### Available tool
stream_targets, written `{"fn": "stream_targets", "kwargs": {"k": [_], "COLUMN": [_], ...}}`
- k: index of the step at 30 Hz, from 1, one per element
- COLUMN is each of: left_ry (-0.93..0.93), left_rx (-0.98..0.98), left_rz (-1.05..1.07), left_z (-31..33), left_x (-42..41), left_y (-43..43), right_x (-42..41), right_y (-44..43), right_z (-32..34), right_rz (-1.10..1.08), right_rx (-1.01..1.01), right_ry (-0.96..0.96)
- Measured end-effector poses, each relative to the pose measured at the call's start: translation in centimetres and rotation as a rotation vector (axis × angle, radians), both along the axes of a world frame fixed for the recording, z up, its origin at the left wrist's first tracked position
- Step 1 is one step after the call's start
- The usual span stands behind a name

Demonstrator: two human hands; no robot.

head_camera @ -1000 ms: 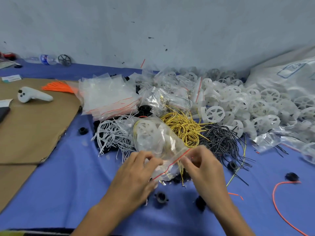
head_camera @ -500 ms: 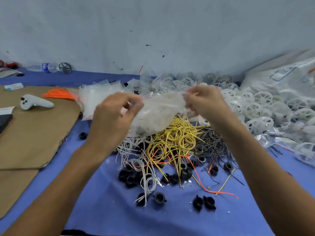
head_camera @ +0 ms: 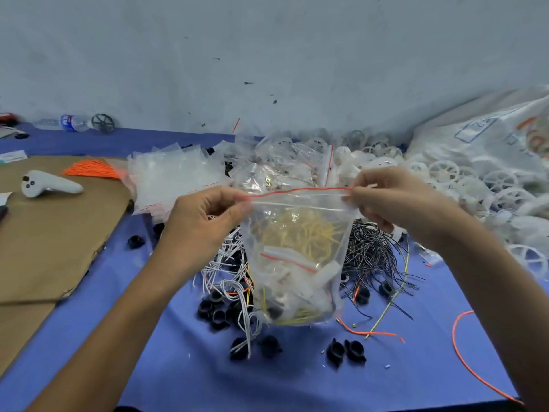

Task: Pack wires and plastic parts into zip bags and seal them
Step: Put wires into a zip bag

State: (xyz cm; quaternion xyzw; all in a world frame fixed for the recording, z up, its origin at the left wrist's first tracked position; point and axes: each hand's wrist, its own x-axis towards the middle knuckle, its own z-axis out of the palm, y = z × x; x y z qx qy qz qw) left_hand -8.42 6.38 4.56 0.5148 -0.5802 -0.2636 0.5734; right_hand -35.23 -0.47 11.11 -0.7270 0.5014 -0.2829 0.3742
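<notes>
One wide-angle view from the person's head, facing forward and down, close over the blue table (head_camera: pixel 297 382), left hand (head_camera: pixel 202 221) and right hand (head_camera: pixel 395 200) mid-frame, pale wall (head_camera: pixel 267 55) filling the top

Bare blue cloth (head_camera: pixel 282 385) lies open along the near edge, room to reach in. Ahead, black plastic caps (head_camera: pixel 344 350) and white wires (head_camera: pixel 225 263) clutter the path beneath the hanging zip bag (head_camera: pixel 297 263); black wires (head_camera: pixel 371 251) crowd the right, white wheels (head_camera: pixel 505 197) heaped beyond. Left, flat cardboard (head_camera: pixel 59 239) is passable.

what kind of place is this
Likely a small packing workbench: heaps of white wheels, loose wires and empty zip bags on a blue table, one filled bag held up.
</notes>
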Motion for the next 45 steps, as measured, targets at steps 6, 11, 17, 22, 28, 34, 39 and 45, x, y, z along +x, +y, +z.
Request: {"fn": "stream_targets", "kwargs": {"k": [6,11,17,22,28,34,39,45], "left_ry": [0.105,0.099,0.163,0.232,0.241,0.111,0.094,0.113], "left_rx": [0.064,0.087,0.108,0.128,0.084,0.036,0.025,0.024], "left_rz": [-0.004,-0.029,-0.086,-0.078,-0.054,-0.058,-0.063,-0.104], "left_z": [-0.3,0.2,0.2,0.0,-0.4,-0.6,-0.6,-0.7], "left_x": [0.0,-0.3,0.1,0.4,-0.1,-0.5,-0.7,-0.7], "left_y": [-0.4,-0.3,0.3,0.2,0.1,0.3,0.4,0.4], "right_x": [-0.2,3.2,3.4,3.6,5.0,8.5,9.5,9.5], "right_y": [-0.4,-0.6,-1.0,-1.4,-1.3,-0.2,0.2,0.3], "right_z": [1.2,3.0,2.5,1.8,2.8,2.9,2.7,2.7], "right_rz": [0.068,0.303,0.454,0.467,0.451,0.469,0.453,0.483], "right_rx": [-0.118,-0.41,-0.194,-0.24,-0.313,-0.407,-0.386,-0.376], "right_ry": [0.11,0.384,0.381,0.313,0.387,0.418,0.42,0.453]}}
